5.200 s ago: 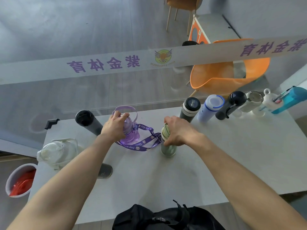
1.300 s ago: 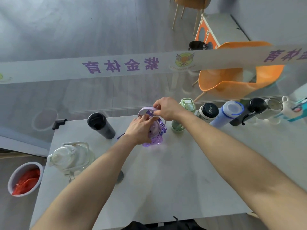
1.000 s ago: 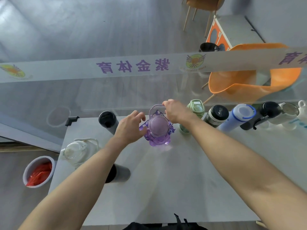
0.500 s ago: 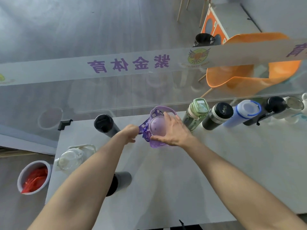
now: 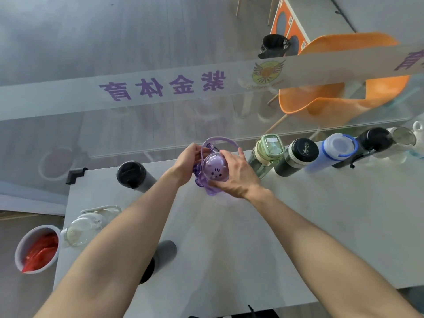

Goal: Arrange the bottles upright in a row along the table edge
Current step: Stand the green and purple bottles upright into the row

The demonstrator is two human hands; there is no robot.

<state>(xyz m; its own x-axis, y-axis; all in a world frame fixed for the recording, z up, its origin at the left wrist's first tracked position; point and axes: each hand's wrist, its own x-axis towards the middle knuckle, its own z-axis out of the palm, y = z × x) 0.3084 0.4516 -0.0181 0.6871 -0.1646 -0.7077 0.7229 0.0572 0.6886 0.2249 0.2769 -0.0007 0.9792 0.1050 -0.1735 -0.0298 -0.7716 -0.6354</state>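
A small purple bottle with a cat face on its domed lid and a loop handle stands upright near the far table edge. My left hand grips its left side and my right hand wraps its right side. To its right, a row stands along the far edge: a green bottle, a black bottle with a white band, a blue-and-white bottle, a black bottle and a clear one. Left of the purple bottle stands a dark grey bottle.
A clear jug with a white handle sits at the left table edge. A dark grey bottle lies partly under my left forearm. A glass wall with a banner rises behind the grey table. A bin with red contents stands on the floor at left.
The green bottle has joined the row at the far edge. Both hands have brought the purple bottle toward that edge, and the purple lanyard is now bunched against the bottle.
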